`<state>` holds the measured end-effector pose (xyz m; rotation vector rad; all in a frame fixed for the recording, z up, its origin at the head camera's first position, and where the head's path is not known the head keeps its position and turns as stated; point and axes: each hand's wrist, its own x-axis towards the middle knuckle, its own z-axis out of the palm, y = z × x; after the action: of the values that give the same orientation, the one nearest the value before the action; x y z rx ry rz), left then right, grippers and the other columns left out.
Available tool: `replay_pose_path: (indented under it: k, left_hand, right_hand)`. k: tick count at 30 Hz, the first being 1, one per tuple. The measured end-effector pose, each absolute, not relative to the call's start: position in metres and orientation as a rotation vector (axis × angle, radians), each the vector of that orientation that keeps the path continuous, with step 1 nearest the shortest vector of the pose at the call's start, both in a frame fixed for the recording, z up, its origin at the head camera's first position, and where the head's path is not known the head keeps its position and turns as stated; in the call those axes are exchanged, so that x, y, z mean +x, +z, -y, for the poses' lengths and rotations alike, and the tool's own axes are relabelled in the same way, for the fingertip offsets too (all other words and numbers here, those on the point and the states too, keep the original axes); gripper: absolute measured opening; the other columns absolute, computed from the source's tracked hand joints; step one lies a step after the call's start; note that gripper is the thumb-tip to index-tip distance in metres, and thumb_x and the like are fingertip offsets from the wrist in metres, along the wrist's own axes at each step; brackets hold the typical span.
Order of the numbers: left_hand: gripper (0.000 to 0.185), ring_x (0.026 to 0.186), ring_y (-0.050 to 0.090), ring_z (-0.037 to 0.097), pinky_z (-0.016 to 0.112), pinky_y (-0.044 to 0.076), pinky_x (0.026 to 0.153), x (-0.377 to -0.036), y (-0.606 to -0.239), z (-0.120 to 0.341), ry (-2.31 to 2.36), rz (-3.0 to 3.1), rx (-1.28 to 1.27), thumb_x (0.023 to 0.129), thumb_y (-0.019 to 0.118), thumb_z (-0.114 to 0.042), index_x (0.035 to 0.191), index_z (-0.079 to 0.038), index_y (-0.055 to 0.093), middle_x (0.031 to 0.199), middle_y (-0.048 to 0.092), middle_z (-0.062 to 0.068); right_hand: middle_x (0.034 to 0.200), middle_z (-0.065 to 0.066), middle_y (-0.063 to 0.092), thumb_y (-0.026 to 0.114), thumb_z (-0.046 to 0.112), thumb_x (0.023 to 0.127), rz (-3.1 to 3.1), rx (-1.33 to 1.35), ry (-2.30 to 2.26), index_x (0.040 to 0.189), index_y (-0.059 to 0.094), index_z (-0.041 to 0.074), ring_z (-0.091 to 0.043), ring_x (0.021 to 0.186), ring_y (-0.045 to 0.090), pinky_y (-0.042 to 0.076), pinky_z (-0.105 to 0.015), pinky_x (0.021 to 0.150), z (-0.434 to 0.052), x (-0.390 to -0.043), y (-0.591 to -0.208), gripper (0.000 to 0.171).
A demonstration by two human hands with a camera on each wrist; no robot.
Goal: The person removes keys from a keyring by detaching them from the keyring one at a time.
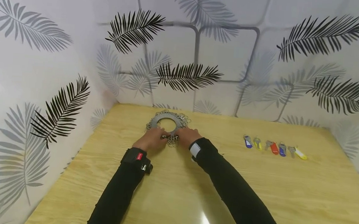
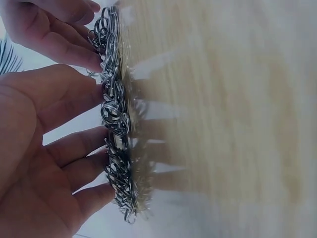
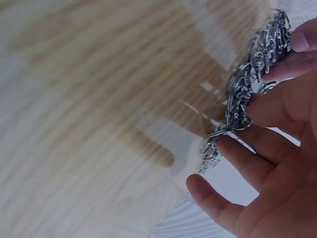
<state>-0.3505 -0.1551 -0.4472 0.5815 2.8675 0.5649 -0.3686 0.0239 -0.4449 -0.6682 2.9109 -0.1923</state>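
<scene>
We have both hands at the near edge of a grey disc [image 1: 167, 119] that lies flat on the table [image 1: 193, 182], hung all round with metal rings [image 1: 172, 140]. Our left hand [image 1: 151, 139] lies open, its straight fingers [image 2: 81, 148] touching the ring cluster [image 2: 116, 148] from the near side. Our right hand [image 1: 188, 135] is just beside it, fingertips [image 3: 262, 106] on the same rings [image 3: 237, 104]; one ring seems caught between thumb and a finger, but we cannot tell for sure that it is pinched. The two hands nearly touch over the rings. Well off to the right of our right hand, a row of keys [image 1: 275, 147] with coloured tags lies on the table.
</scene>
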Motion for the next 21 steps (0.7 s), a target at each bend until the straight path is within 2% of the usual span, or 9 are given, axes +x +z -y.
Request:
replay_pose_path:
  k: [7, 10, 14, 17, 19, 21]
  left_hand:
    - [0.036, 0.142, 0.025, 0.038, 0.051, 0.026, 0.112, -0.357, -0.45, 0.145, 0.617, -2.835, 0.549, 0.1, 0.053, -0.019, 0.134, -0.014, 0.059, 0.149, 0.036, 0.023]
    - [0.037, 0.141, 0.026, 0.038, 0.051, 0.027, 0.111, -0.36, -0.457, 0.141, 0.664, -2.848, 0.543, 0.099, 0.053, -0.021, 0.135, -0.013, 0.058, 0.148, 0.038, 0.022]
    - [0.044, 0.123, 0.05, 0.037, 0.049, 0.039, 0.102, -0.366, -0.461, 0.14, 0.727, -2.907, 0.52, 0.098, 0.055, -0.023, 0.14, -0.011, 0.051, 0.142, 0.048, 0.017]
    - [0.048, 0.114, 0.056, 0.036, 0.049, 0.041, 0.098, -0.37, -0.45, 0.14, 0.752, -2.95, 0.492, 0.098, 0.056, -0.023, 0.144, -0.01, 0.046, 0.14, 0.051, 0.015]
    - [0.049, 0.121, 0.051, 0.038, 0.057, 0.033, 0.105, -0.373, -0.439, 0.139, 0.705, -2.995, 0.495, 0.099, 0.056, -0.025, 0.144, -0.011, 0.045, 0.141, 0.049, 0.016]
    - [0.048, 0.133, 0.039, 0.04, 0.064, 0.019, 0.109, -0.374, -0.424, 0.137, 0.644, -3.04, 0.503, 0.1, 0.054, -0.03, 0.145, -0.015, 0.046, 0.145, 0.045, 0.016]
  right_hand:
    - [0.123, -0.004, 0.066, 0.055, 0.006, 0.098, -2.917, -0.653, -0.232, 0.128, 0.064, 0.028, -0.029, 0.111, 0.062, 0.042, -0.059, 0.094, -0.032, -0.371, -0.45, 0.039]
    - [0.134, -0.003, 0.058, 0.051, 0.005, 0.1, -2.892, -0.674, -0.247, 0.135, 0.057, 0.028, -0.029, 0.12, 0.056, 0.039, -0.062, 0.097, -0.039, -0.37, -0.455, 0.043]
    - [0.138, -0.007, 0.055, 0.051, 0.008, 0.1, -2.898, -0.758, -0.421, 0.139, 0.052, 0.019, -0.03, 0.121, 0.055, 0.043, -0.053, 0.098, -0.05, -0.371, -0.462, 0.041]
    - [0.131, -0.012, 0.059, 0.054, 0.013, 0.098, -2.945, -0.758, -0.612, 0.134, 0.056, 0.01, -0.03, 0.113, 0.06, 0.046, -0.044, 0.096, -0.065, -0.372, -0.454, 0.037]
    - [0.131, -0.015, 0.059, 0.055, 0.017, 0.098, -2.99, -0.722, -0.672, 0.133, 0.057, 0.005, -0.031, 0.113, 0.06, 0.045, -0.044, 0.098, -0.08, -0.372, -0.439, 0.037]
    - [0.13, -0.016, 0.059, 0.054, 0.021, 0.099, -3.051, -0.67, -0.701, 0.131, 0.058, 0.004, -0.033, 0.114, 0.059, 0.045, -0.045, 0.098, -0.097, -0.371, -0.422, 0.037]
